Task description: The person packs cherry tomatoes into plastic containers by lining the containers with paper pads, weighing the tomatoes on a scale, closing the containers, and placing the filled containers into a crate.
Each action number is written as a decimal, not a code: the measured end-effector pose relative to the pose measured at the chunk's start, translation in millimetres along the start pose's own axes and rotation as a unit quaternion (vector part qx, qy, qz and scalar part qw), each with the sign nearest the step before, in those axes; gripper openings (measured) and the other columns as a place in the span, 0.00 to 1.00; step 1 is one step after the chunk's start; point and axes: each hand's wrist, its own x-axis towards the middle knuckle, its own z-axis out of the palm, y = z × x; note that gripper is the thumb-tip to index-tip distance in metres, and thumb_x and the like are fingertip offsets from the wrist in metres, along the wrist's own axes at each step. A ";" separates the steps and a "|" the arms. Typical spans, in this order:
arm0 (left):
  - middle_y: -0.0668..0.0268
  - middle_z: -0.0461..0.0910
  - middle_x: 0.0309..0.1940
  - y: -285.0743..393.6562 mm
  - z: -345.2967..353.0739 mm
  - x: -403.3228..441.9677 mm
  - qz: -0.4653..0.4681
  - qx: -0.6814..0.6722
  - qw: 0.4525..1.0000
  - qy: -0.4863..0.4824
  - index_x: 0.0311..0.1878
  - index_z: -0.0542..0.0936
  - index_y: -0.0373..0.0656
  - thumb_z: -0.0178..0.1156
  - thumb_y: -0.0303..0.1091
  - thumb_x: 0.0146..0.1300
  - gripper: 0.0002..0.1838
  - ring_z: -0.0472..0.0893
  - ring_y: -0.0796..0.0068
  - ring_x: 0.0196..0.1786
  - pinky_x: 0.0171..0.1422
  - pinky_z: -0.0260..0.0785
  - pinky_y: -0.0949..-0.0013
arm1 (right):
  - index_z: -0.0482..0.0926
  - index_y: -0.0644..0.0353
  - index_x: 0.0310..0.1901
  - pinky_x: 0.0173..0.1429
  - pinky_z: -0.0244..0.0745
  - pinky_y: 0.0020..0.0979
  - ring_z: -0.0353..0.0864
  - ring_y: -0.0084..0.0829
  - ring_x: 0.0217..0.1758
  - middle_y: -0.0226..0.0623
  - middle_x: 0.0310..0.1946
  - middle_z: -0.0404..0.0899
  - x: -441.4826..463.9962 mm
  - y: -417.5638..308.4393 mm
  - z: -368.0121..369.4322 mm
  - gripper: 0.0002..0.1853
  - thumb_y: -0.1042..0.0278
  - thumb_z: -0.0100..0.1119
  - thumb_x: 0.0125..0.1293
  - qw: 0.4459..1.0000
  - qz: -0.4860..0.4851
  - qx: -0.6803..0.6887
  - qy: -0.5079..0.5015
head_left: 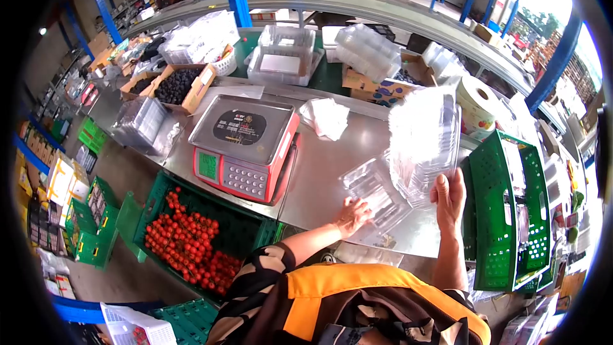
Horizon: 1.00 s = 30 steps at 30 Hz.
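Note:
My left hand [354, 217] is at the near left edge of a clear plastic clamshell box [377, 193] lying on the steel table, its fingers curled onto the rim. My right hand [451, 198] grips the near right edge of a tall stack of clear plastic boxes [423, 137], the thumb pointing up along its side. Glare washes out much of the stack, which leans beside the single box. Left of the hands, a red scale [246, 147] with a steel pan and lit green display stands on the table.
Below the scale, a green crate [159, 201] holds cherry tomatoes [188, 236]. Another green crate [511, 211] stands close on my right. Cartons of dark grapes [179, 85], more clear tubs [281, 57], white paper sheets [325, 118] and a label roll [479, 99] line the back.

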 end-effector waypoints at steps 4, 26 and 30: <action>0.67 0.74 0.50 17.3 13.7 27.7 -0.020 -0.040 0.998 0.033 0.54 0.78 0.53 0.64 0.44 0.63 0.17 0.70 0.65 0.61 0.64 0.56 0.47 | 0.74 0.58 0.42 0.34 0.75 0.28 0.80 0.27 0.33 0.32 0.30 0.75 41.7 -46.5 97.9 0.08 0.72 0.64 0.68 0.950 -0.215 -0.169 -0.149; 0.60 0.73 0.58 -95.7 -66.7 -129.6 -0.208 0.064 0.972 0.092 0.58 0.75 0.47 0.62 0.34 0.62 0.20 0.73 0.60 0.62 0.64 0.66 0.53 | 0.82 0.56 0.43 0.47 0.81 0.40 0.84 0.45 0.42 0.39 0.38 0.83 105.2 109.8 351.8 0.11 0.70 0.66 0.57 0.929 -0.290 -0.141 -0.181; 0.64 0.74 0.56 -94.1 -77.9 -125.6 -0.206 0.039 0.972 0.108 0.53 0.77 0.49 0.63 0.29 0.58 0.18 0.74 0.60 0.59 0.61 0.67 0.54 | 0.81 0.58 0.39 0.48 0.78 0.44 0.83 0.49 0.44 0.47 0.40 0.83 200.3 257.1 292.9 0.07 0.67 0.63 0.60 0.913 -0.126 -0.385 -0.039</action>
